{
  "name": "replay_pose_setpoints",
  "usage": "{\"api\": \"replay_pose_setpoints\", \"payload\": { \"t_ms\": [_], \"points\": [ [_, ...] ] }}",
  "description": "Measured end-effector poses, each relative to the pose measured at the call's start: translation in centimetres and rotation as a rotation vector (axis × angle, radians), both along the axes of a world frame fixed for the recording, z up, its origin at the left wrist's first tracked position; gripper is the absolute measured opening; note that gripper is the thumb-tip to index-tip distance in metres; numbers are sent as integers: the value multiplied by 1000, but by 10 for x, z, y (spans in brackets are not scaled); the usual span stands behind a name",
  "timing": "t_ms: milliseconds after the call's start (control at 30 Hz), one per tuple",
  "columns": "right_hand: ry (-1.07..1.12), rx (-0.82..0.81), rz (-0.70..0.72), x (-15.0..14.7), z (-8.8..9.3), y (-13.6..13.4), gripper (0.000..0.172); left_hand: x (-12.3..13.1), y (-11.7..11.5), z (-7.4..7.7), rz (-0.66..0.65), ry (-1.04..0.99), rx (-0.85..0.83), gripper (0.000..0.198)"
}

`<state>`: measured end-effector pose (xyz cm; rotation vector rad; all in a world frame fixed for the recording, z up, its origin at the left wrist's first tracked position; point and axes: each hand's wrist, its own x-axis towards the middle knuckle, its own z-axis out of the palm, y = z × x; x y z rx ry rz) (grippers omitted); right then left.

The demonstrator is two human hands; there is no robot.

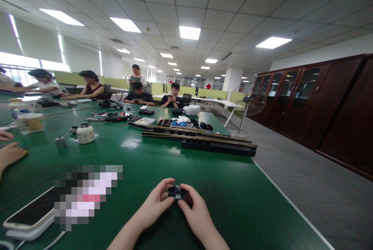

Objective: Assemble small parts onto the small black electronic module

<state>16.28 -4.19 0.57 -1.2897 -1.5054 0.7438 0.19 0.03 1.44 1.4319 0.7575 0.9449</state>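
Observation:
Between my two hands is a small black part with shiny metallic bits [176, 191], held just above the green table [140, 180]. My left hand [159, 199] grips its left side, thumb in front and forefinger curled behind. On the other side, my right hand [195, 205] pinches the part between thumb and bent fingers. The fingers cover both ends of it, and its exact kind cannot be made out.
A phone [32, 207] with cables lies at the left, beside a blurred-out patch. Another person's hand [13, 155] rests at the left edge. Ahead are a white jar [86, 132], a grey cylinder [61, 143], long black rails [218, 147] and tools [110, 117]. Several people sit beyond.

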Motion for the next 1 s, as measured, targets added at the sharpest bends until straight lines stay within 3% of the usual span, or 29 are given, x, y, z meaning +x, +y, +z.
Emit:
{"api": "replay_pose_setpoints", "payload": {
  "t_ms": [333,733,1000],
  "points": [
    [-13,58,-9,-7,4,-3,36,8,-1,-2,98,-37,33,34],
    [-12,15,-23,-3,-3,2,40,1,3,-1,75,-35,-4,45],
    [42,-25,-48,-2,-1,1,41,-1,0,3,145,-157,-213,57]
  ]
}}
